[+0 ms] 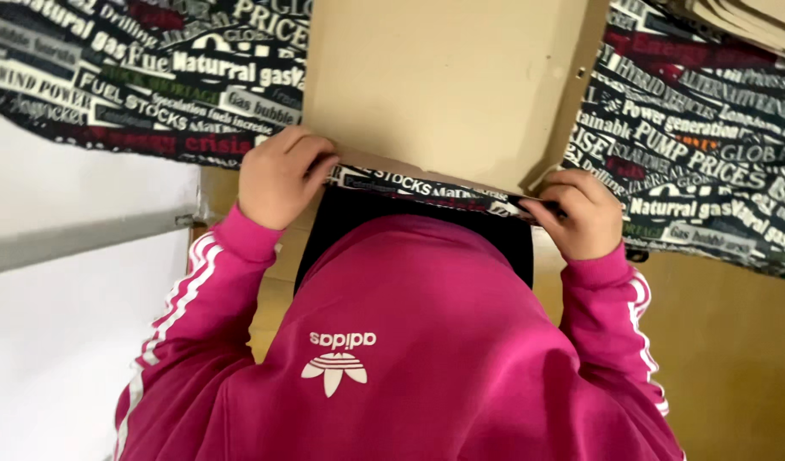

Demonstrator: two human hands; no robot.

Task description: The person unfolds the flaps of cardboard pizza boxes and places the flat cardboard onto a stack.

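A flat brown cardboard box piece lies on a table covered by a dark cloth with white and red print. My left hand grips the near left corner of the cardboard, fingers curled over its edge. My right hand pinches the near right corner, where a side flap stands folded up. Both arms are in pink sleeves with white stripes, and my pink sweatshirt fills the lower middle of the view.
A stack of more flat cardboard pieces lies at the top right on the cloth. A white wall or panel runs along the left. Brown floor shows at the lower right.
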